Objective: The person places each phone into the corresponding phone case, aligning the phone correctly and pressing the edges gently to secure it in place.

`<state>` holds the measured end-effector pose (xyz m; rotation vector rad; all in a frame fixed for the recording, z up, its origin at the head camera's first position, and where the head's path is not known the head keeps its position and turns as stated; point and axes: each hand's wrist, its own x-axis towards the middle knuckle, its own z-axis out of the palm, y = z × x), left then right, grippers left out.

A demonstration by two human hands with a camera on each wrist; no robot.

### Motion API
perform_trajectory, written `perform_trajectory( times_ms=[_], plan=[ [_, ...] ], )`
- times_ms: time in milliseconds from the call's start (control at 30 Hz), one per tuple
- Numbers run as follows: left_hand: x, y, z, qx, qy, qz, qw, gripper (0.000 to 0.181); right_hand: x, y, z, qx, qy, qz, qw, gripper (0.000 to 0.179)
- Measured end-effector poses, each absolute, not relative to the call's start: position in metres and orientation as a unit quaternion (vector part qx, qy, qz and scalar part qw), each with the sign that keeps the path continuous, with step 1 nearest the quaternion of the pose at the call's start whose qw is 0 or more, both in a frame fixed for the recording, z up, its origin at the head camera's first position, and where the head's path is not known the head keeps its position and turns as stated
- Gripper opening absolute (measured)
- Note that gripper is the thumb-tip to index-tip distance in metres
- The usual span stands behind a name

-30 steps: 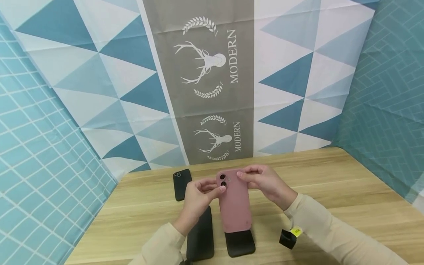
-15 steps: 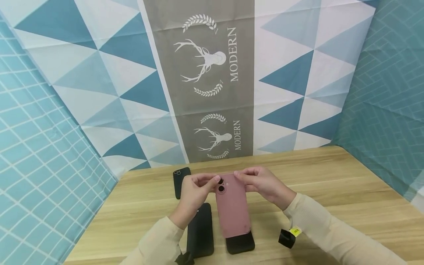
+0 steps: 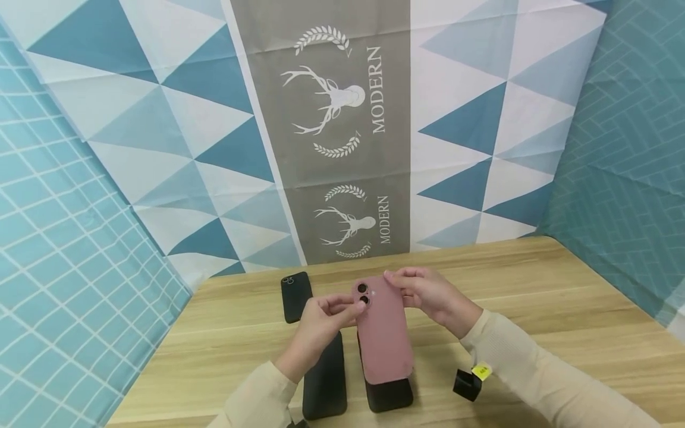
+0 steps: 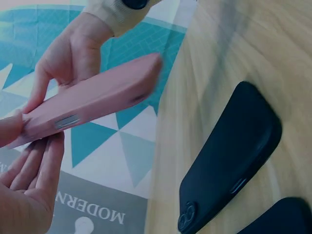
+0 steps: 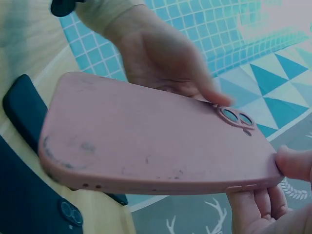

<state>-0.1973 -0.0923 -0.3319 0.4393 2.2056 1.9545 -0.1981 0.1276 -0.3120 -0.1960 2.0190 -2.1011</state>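
Observation:
In the head view a pink phone case [image 3: 382,339] with two camera rings is held up and tilted above the table. My left hand [image 3: 321,333] pinches its left edge beside the camera rings. At the top right corner my right hand [image 3: 436,297] grips it between thumb and fingers. Dark scuffs mark its back in the right wrist view, while a side cutout shows in the left wrist view. Whether a phone sits inside I cannot tell. Below it lies a black phone-shaped piece [image 3: 390,397], partly covered.
Left of that piece lies another black phone-shaped piece [image 3: 325,383], partly behind my left arm. Further back is a smaller black one [image 3: 296,297] with camera rings. A small black block [image 3: 467,385] with a yellow tag is by my right sleeve. Patterned cloth [image 3: 348,148] hangs behind the wooden table [image 3: 535,297].
The pink phone case dips slightly, then comes back up and shifts a little to the right. Both hands keep hold of its upper end. The black pieces stay where they are.

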Motion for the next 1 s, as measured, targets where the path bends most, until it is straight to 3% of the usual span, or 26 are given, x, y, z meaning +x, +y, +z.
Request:
perform_trajectory(
  times_ms=[133,367,633,1000],
  plan=[
    [-0.195,-0.092,-0.334,0.171,0.74,0.644,0.092,0.035,-0.199,0.129,-0.307,-0.057,0.679,-0.725,0.103,0.015],
    [-0.197,-0.092,-0.334,0.146,0.738,0.656,0.062,0.03,-0.2,0.13,-0.312,-0.065,0.656,-0.744,0.114,0.016],
    [-0.201,-0.096,-0.33,0.13,0.733,0.665,0.063,0.031,-0.199,0.131,-0.325,-0.085,0.652,-0.739,0.147,0.052],
    [-0.202,-0.098,-0.341,0.175,0.688,0.695,0.111,0.044,-0.196,0.127,-0.327,-0.075,0.672,-0.723,0.144,0.044]
  ],
)
